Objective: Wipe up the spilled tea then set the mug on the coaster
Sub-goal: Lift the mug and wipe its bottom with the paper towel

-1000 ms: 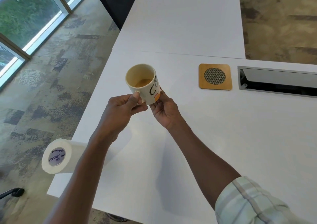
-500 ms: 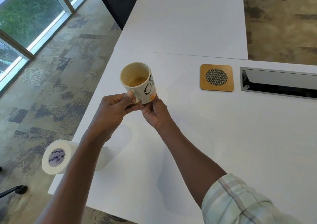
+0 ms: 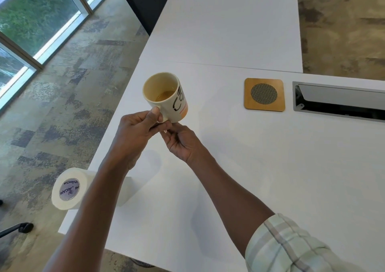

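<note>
Above the white tabletop [image 3: 270, 167], a cream ceramic mug [image 3: 166, 96] is held tilted in the air, its mouth turned toward the left and near side, with a shallow pool of amber tea visible inside. The left hand [image 3: 135, 132] grips the mug's handle, thumb pressed on the handle's top and fingers curled beneath it. The right hand [image 3: 181, 142] sits just under the mug's base, its fingers [image 3: 168, 130] curled and touching the bottom edge; whether they pinch anything cannot be told. Black lettering and an orange band wrap the mug's glossy side, only partly readable.

Well to the right lies a square wooden coaster [image 3: 264, 94] with rounded corners and a round metal-mesh centre, flat on the tabletop. Just right of it is a rectangular metal cable hatch [image 3: 337, 100], cut off by the frame edge. A white paper towel roll [image 3: 70, 188] lies on its side at the near left edge, partly hidden by the left forearm. A plaid sleeve [image 3: 291, 246] covers the right arm.
</note>
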The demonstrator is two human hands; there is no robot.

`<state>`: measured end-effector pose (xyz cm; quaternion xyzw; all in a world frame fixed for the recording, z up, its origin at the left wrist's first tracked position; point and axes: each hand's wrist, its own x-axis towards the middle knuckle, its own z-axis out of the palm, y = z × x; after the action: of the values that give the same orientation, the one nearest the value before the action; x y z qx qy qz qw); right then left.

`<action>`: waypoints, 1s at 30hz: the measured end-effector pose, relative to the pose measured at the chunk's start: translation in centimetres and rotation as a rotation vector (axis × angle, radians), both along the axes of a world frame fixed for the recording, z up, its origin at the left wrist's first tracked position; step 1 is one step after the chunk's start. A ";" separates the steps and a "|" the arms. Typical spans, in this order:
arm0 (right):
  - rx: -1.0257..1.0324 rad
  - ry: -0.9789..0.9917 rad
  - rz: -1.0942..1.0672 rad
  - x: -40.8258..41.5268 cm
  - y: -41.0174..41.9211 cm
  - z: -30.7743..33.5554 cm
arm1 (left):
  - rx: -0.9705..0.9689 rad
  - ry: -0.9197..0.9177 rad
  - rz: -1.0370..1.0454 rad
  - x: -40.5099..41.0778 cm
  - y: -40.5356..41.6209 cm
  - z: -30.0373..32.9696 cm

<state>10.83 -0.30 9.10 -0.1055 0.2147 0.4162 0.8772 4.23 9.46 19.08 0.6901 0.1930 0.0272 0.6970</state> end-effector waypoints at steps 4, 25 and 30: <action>0.021 -0.023 0.027 0.3 -0.5 0.1 | 0.032 0.001 0.012 -0.1 0.1 0.0; -0.212 -0.145 0.130 2.7 -6.3 -0.6 | 0.102 0.069 -0.013 -0.6 0.6 -0.6; -0.132 -0.066 0.088 3.3 -6.4 -0.6 | 0.113 0.071 -0.010 -0.7 0.6 -0.8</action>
<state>14.16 -6.66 8.55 -0.1863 0.2078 0.4357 0.8558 3.56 10.11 18.27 0.7297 0.2121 0.0101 0.6500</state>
